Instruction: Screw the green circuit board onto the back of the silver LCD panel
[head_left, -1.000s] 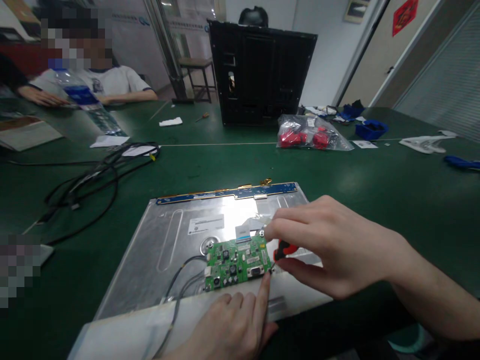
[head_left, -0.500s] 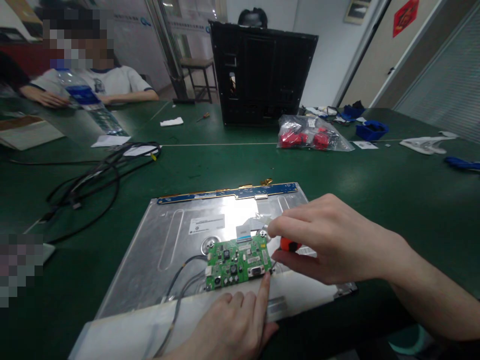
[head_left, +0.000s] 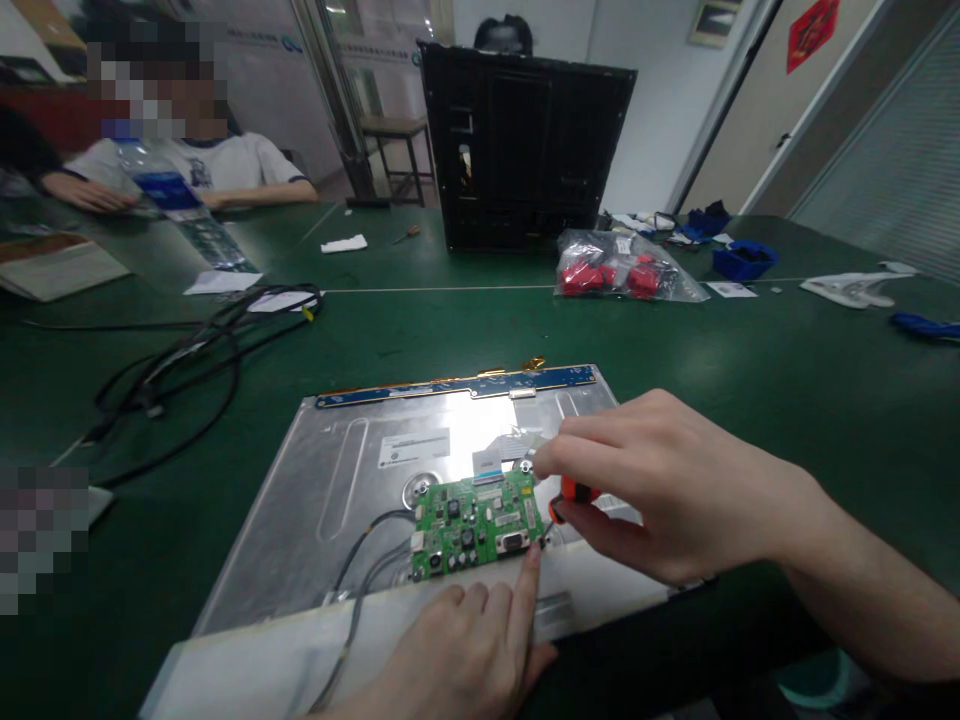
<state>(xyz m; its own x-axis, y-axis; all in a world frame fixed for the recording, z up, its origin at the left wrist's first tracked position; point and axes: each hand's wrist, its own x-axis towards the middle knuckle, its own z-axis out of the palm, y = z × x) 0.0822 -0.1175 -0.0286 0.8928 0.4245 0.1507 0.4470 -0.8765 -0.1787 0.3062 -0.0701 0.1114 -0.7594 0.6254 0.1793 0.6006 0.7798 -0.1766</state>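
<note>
A green circuit board [head_left: 480, 522] lies on the silver metal back of a display panel [head_left: 296, 520]. My right hand [head_left: 667, 490] is closed round the orange-and-black handle of a screwdriver [head_left: 579, 490]; its thin shaft slants down to the board's near right corner. At that same corner rests the outstretched index fingertip of my left hand [head_left: 476, 640], whose other fingers are loosely bent and hold nothing. Dark cables [head_left: 360, 590] run from the board's left side toward me. A flat white ribbon cable [head_left: 487, 463] joins its far edge. The screwdriver's tip is too small to make out.
Tangled black cables [head_left: 225, 330] lie at left, near a plastic bottle [head_left: 176, 200]. A black monitor casing [head_left: 525, 150] stands upright across the green table [head_left: 420, 335]. Beside it sits a clear bag with red parts [head_left: 626, 268]. Two people sit at the far side.
The fingers of my right hand have shifted slightly on the screwdriver, and more of its orange handle shows. My left hand and the board stay in place.
</note>
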